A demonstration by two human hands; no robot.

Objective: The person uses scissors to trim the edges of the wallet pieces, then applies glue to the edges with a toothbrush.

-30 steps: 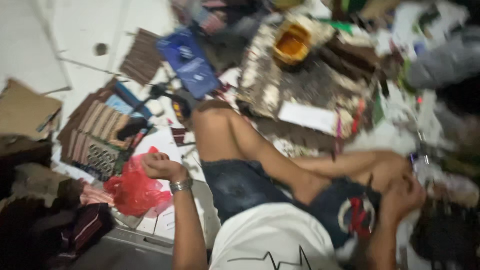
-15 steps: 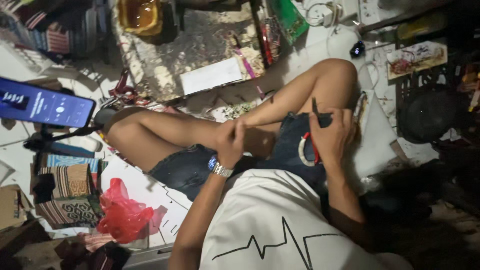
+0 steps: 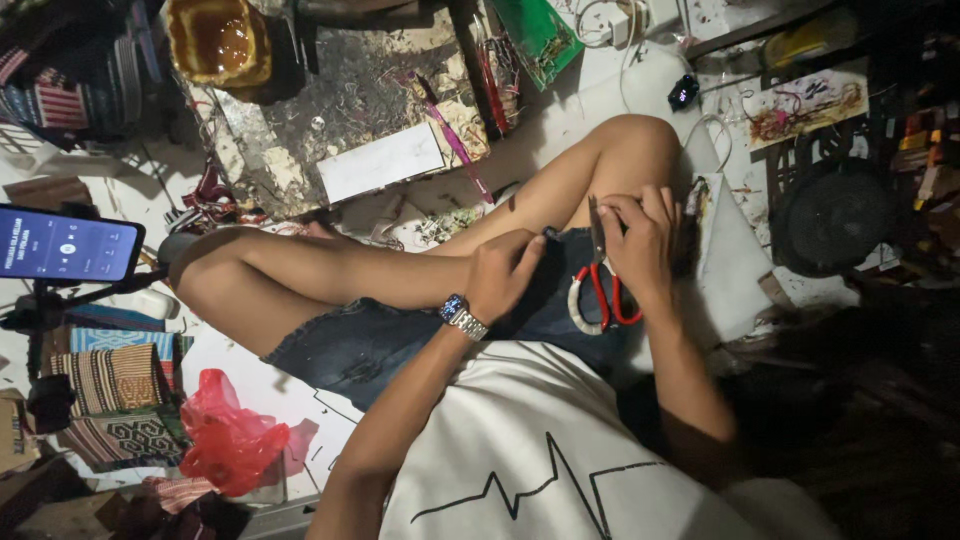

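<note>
Head view: right hand (image 3: 640,240) fingers pinching red-handled scissors (image 3: 600,290); left hand (image 3: 502,275) fingers curled on denim shorts (image 3: 370,345).

I count two hands: the left hand (image 3: 505,277) and the right hand (image 3: 637,240). One pair of scissors (image 3: 600,290), one watch (image 3: 462,317), one phone (image 3: 65,245), one red bag (image 3: 225,435), one yellow bowl (image 3: 218,40), one white card (image 3: 380,162), one green board (image 3: 540,35).

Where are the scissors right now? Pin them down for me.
In the head view, the red-and-white-handled scissors are right of centre, held in the right hand, blades pointing up, handles resting on the dark denim shorts. The left hand lies just beside them.
</note>
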